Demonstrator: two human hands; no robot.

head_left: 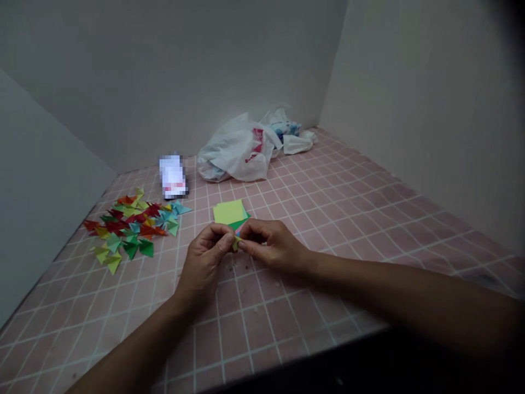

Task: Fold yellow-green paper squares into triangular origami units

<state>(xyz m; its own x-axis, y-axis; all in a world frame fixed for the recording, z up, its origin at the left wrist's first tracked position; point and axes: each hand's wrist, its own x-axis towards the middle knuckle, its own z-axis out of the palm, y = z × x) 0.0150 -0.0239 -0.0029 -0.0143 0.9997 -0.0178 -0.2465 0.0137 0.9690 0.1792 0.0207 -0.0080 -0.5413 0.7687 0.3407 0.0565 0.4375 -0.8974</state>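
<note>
Pink tiled surface (283,334) lies between grey walls. Left hand (203,262) and right hand (273,246) hold their fingers pressed together, pinching a small yellow-green paper piece (236,243) just before stacked paper squares (228,212). A slack pinch could let it spring open and knock the folded paper triangles (127,227). Neither the blurred packet (172,176) nor the white plastic bag (238,150) has readable print

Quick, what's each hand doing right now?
Left hand: closed, pinching a small folded yellow-green paper piece.
Right hand: closed, pinching the same piece from the other side.
</note>
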